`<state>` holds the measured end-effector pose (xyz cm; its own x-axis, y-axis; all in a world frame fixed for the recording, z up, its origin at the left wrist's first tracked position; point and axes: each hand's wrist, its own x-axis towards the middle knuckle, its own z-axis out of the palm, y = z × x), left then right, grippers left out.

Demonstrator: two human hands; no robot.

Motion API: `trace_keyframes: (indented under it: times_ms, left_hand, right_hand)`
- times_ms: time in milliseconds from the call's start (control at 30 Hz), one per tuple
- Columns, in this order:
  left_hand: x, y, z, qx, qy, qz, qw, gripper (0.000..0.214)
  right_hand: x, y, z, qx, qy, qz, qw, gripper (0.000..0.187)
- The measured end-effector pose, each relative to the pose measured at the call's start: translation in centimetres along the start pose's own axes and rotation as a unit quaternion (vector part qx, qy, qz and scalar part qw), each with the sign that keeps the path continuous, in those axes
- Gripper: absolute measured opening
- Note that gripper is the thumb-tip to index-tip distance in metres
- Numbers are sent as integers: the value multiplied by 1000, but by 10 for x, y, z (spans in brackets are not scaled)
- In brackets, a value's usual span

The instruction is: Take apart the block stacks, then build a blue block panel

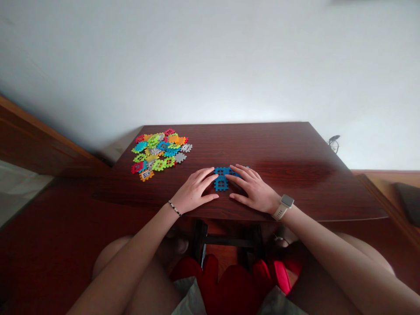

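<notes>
Several blue interlocking building panels (221, 183) with window cut-outs and notched edges lie flat and joined near the front of the table. My left hand (197, 189) is at their left side, fingers stretched out, fingertips at the left edge. From the right, my right hand (252, 188) reaches over them with fingers spread, fingertips on the panels and hiding part of the right-hand ones. Neither hand is closed around a panel.
A loose pile of colourful panels (160, 153) in green, orange, red, grey and blue lies at the table's left. The dark wooden table (278, 148) stands against a white wall (229, 61). A black cable (334, 141) hangs at the right.
</notes>
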<state>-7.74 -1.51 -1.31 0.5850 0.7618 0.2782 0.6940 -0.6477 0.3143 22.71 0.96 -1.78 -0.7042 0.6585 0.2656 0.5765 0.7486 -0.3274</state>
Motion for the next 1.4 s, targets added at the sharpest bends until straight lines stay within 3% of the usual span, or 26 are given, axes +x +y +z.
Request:
trace_keyframes:
  times_ms: [367,600,767,900,1033,1133,1400]
  left_hand:
    - [2,8,0,26,-8,-2,1000,49]
    - [5,10,3,12,24,0,1000,39]
    - [3,9,4,8,41,-9,999,50]
    - [2,7,6,2,55,-20,998,68]
    - [1,3,11,7,55,-30,998,73]
    - [1,1,13,16,53,-35,998,74]
    - [1,-4,19,45,40,-54,997,78]
  right_hand:
    - [2,-5,3,3,-2,-9,1000,62]
    - [4,-7,5,5,-1,-7,1000,57]
    - [5,-8,-1,23,68,28,997,58]
    - [3,5,-4,79,191,113,972,49]
    - [-2,27,2,206,282,199,916,40]
    - [-4,35,5,246,307,227,891,37]
    - [-3,26,1,268,325,254,871,39]
